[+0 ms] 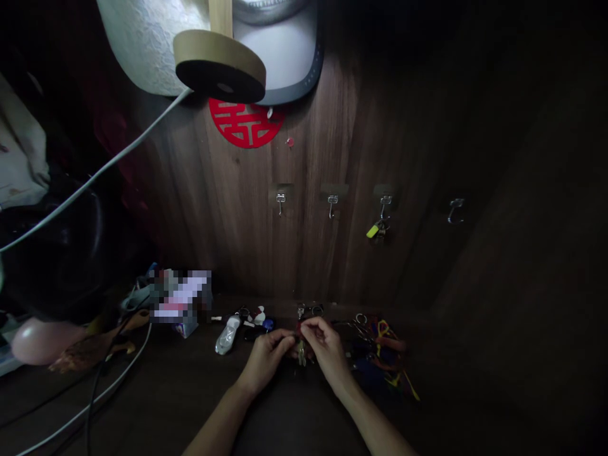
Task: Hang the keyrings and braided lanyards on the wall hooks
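Just above the dark surface, my left hand [266,362] and my right hand [327,352] meet at a small bunch of keys [302,354]. Thumb and fingers are pinched together on both hands. The keys hang between them, with a small red bit at the right fingertips; the exact grip is dim and partly hidden by the fingers. Behind the hands lies a metal ring [317,310]. To the left are a silver-and-clear key fob [228,334] and a blue tag [268,324]. A tangle of cords and key rings with yellow strands [382,330] lies on the right.
Along the wood panel are metal hooks [280,201], one holding keys with a yellow tag [373,230]. Overhead hang a round lamp [219,63] and caps [280,57], above a red paper cutout [249,126]. Cables [102,392] and a hairbrush [88,348] lie left.
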Demonstrator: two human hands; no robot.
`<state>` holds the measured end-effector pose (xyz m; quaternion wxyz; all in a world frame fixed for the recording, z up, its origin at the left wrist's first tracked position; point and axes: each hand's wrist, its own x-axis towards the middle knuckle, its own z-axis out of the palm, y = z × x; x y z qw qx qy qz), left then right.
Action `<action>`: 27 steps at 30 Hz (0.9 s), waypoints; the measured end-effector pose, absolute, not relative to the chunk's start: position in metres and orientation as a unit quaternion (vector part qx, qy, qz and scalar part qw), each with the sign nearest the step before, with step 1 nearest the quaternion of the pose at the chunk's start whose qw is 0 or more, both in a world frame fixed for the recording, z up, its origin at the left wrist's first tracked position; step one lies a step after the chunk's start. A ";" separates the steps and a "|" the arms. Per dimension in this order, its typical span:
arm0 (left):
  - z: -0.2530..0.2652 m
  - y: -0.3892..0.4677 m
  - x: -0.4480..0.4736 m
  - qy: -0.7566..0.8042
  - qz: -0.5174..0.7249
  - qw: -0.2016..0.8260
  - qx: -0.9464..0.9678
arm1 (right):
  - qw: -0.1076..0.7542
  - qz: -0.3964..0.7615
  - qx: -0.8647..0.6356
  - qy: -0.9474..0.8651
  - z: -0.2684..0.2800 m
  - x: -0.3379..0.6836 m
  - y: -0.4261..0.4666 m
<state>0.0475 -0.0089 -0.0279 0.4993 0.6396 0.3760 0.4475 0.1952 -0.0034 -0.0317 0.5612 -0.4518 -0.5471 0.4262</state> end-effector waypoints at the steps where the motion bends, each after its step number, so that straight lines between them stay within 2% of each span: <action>1: -0.029 -0.008 0.047 0.378 0.451 0.498 0.637 | 0.561 0.431 -0.447 -0.548 -0.032 0.195 -0.004; 7: -0.027 -0.007 0.046 0.415 0.487 0.468 0.610 | 0.523 0.412 -0.431 -0.609 -0.040 0.190 -0.006; 16: -0.028 -0.002 0.046 0.413 0.514 0.549 0.513 | 0.533 0.326 -0.437 -0.648 -0.040 0.196 -0.006; 27: -0.023 -0.006 0.046 0.410 0.516 0.583 0.475 | 0.511 0.151 -0.425 -0.731 -0.026 0.199 -0.015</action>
